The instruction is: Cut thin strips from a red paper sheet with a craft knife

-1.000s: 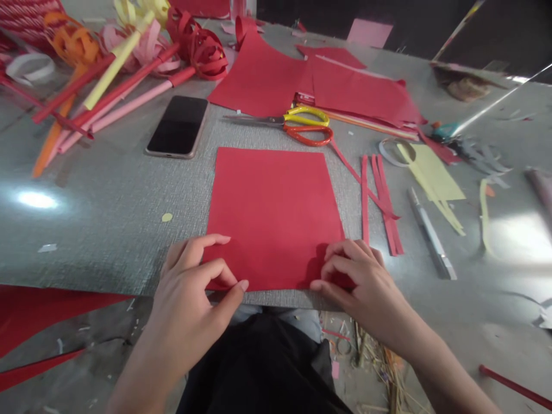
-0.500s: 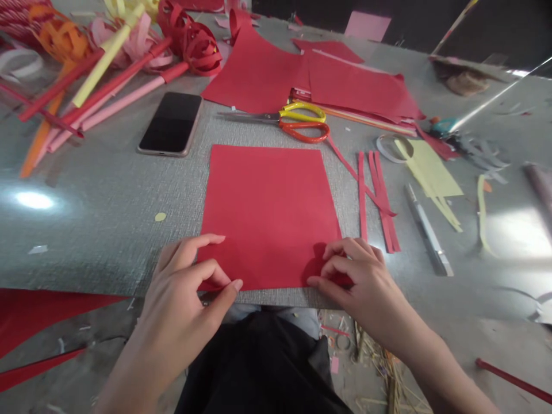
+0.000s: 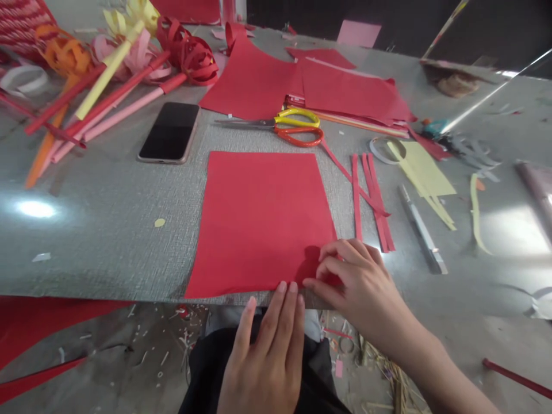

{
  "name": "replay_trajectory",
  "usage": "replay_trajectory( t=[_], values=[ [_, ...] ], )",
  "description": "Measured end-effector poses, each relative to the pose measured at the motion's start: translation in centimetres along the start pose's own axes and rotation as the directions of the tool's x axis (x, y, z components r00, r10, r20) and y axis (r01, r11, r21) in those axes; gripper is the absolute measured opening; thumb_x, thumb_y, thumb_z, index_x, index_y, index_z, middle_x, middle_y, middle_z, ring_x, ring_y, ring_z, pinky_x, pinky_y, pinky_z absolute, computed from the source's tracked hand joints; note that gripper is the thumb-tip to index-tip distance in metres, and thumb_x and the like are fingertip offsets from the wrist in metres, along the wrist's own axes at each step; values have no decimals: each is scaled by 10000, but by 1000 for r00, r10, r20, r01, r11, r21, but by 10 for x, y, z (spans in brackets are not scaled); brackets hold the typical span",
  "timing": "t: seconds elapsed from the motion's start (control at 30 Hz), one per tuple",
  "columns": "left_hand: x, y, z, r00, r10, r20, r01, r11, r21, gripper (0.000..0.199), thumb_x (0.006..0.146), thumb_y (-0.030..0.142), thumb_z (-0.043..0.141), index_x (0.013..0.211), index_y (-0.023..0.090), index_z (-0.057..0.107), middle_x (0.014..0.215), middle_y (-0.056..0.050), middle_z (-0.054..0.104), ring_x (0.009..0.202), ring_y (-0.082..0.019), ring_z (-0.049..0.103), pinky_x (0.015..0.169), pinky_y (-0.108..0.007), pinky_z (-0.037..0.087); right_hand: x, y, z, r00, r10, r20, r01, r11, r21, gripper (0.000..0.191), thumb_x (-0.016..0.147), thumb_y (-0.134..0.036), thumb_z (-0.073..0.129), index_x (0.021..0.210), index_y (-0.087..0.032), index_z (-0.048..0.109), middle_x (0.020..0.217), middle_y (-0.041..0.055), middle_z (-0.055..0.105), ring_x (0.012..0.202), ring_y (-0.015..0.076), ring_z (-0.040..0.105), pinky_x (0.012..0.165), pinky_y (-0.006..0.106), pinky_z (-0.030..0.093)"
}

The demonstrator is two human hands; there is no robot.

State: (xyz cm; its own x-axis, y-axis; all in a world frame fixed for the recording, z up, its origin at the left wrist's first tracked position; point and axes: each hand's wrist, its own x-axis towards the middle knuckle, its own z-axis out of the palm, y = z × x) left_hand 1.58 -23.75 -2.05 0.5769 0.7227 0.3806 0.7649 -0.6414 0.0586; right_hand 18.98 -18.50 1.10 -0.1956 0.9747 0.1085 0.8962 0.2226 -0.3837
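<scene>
A red sheet of paper (image 3: 259,213) lies flat on the grey table in front of me, its near side along the table edge. My left hand (image 3: 269,345) is open, back upward, with its long fingers stretched out and their tips touching the middle of the paper's near edge. The thumb stands apart to the left. At the near right corner, my right hand (image 3: 349,273) has curled fingers and its thumb closed on the paper's edge; the exact grip is partly hidden by the fingers.
Beyond the sheet lie scissors (image 3: 297,126), a phone (image 3: 169,132) and larger red papers (image 3: 259,77). To the right are red strips (image 3: 375,201), a craft knife (image 3: 422,227), a tape ring (image 3: 388,150) and yellow paper (image 3: 426,167). Rolled paper sticks (image 3: 116,92) with curled ends are piled at left.
My left hand has left the paper's near left corner and moved right to the middle of the near edge, its fingers now straightened. The right hand stays at the near right corner.
</scene>
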Motion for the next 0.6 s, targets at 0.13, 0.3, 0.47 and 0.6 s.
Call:
replay_trajectory(
  t=[0.13, 0.3, 0.47, 0.6],
  values=[
    [0, 0, 2, 1000, -25, -5, 25, 1000, 11, 371, 892, 194, 408, 1211, 79, 559, 1289, -83, 565, 1187, -192, 488, 1141, -394, 109, -1, 0, 0, 1000, -11, -3, 11, 1000, 7, 210, 787, -367, 656, 675, -214, 563, 831, -7, 582, 838, 185, 512, 783, 367, 347],
    [9, 5, -2, 1000, -15, -19, 17, 998, 62, 373, 892, 180, 405, 1216, 73, 555, 1211, -98, 619, 1100, -211, 567, 1140, -378, 122, -10, 3, 1, 996, 32, -78, -31, 999, 5, 233, 874, -392, 532, 729, -212, 564, 904, 12, 590, 867, 183, 511, 793, 357, 338],
    [12, 11, 1, 999, -22, -40, 27, 990, 135, 384, 871, 172, 446, 1210, 28, 552, 1175, -110, 638, 1057, -222, 596, 1146, -370, 104, -19, 6, 6, 979, 80, -185, -104, 987, -123, 296, 879, -417, 511, 685, -195, 538, 919, 34, 603, 866, 202, 512, 783, 365, 330],
    [12, 11, 2, 999, -13, -42, 21, 981, 193, 376, 887, 159, 389, 1200, 50, 566, 1190, -89, 630, 1055, -193, 598, 1146, -348, 98, -19, 6, 9, 974, 87, -211, -125, 977, -174, 317, 872, -437, 513, 664, -201, 543, 921, 35, 611, 862, 207, 510, 777, 367, 327]
  ],
)
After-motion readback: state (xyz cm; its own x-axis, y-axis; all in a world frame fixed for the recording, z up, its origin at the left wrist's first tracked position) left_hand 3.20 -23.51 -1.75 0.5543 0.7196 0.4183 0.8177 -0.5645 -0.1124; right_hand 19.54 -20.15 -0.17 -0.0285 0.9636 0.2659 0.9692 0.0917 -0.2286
